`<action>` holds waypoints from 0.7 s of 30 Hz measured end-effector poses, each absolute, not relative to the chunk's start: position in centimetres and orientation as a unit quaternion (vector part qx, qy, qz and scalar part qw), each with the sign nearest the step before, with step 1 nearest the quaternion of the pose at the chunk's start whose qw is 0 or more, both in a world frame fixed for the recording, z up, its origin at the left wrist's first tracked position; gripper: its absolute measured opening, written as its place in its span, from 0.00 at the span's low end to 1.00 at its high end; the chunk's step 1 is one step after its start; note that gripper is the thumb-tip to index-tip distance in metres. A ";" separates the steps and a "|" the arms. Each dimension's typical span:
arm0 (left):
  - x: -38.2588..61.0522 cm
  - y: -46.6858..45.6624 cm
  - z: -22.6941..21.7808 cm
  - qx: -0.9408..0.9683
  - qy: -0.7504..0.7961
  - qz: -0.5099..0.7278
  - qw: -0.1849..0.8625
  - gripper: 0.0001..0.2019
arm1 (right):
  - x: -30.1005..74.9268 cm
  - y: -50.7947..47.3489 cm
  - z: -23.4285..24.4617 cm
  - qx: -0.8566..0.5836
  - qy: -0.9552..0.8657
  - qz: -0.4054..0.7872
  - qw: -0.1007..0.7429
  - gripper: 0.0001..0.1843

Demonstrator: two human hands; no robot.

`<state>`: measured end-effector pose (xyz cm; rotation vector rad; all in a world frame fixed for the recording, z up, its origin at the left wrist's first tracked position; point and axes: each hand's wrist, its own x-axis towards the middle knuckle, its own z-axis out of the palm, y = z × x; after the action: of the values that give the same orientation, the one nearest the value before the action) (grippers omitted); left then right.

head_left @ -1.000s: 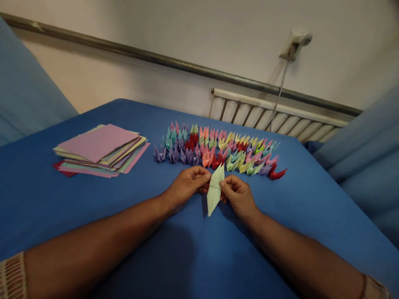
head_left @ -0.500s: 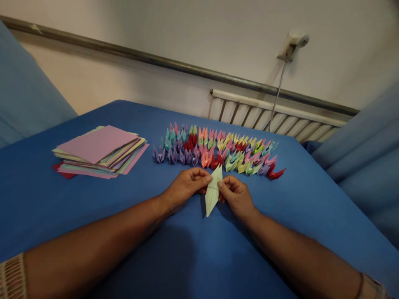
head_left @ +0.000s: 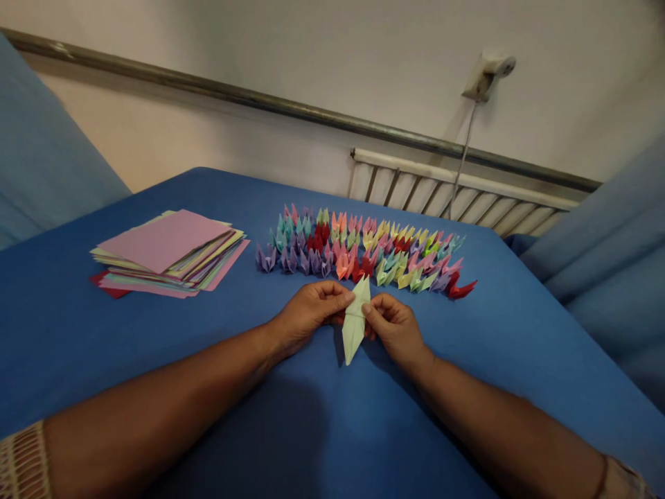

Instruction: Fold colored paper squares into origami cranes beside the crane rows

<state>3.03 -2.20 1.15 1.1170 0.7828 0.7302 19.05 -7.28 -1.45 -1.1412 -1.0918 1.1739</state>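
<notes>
Between my two hands is a pale green piece of folded origami paper [head_left: 355,331], a long diamond with a split upper tip and a crease across its middle. My left hand [head_left: 315,310] pinches its left edge, thumb on top. On the right edge, my right hand [head_left: 393,320] grips it the same way, with the other fingers curled behind. The paper is held just above the blue tablecloth [head_left: 249,430]. Right behind it stand rows of folded paper cranes [head_left: 346,262] in many colours.
To the left lies a stack of coloured paper sheets [head_left: 166,242], pink on top. Behind the table are a radiator [head_left: 431,186], a wall pipe [head_left: 260,98] and a socket with a plugged-in cable [head_left: 487,75]. Blue curtains [head_left: 607,263] hang at both sides.
Both hands keep their hold on the folded paper. Its lower tip has shifted very slightly down and right; otherwise almost nothing differs.
</notes>
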 end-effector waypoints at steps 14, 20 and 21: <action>3.1 -2.2 1.0 0.525 0.364 0.336 0.692 0.12 | 19.1 -7.1 -1.6 -0.486 -0.460 0.499 0.551 0.21; 3.1 -2.0 0.8 0.561 0.385 0.337 0.650 0.12 | 18.8 -7.4 -1.6 -0.490 -0.466 0.495 0.546 0.20; 3.1 -1.9 0.7 0.563 0.388 0.337 0.647 0.12 | 18.8 -7.4 -1.6 -0.489 -0.464 0.497 0.547 0.21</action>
<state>3.14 -1.95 0.72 1.2807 0.8833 0.7668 18.83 -7.37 -1.59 -1.1586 -1.1008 1.1776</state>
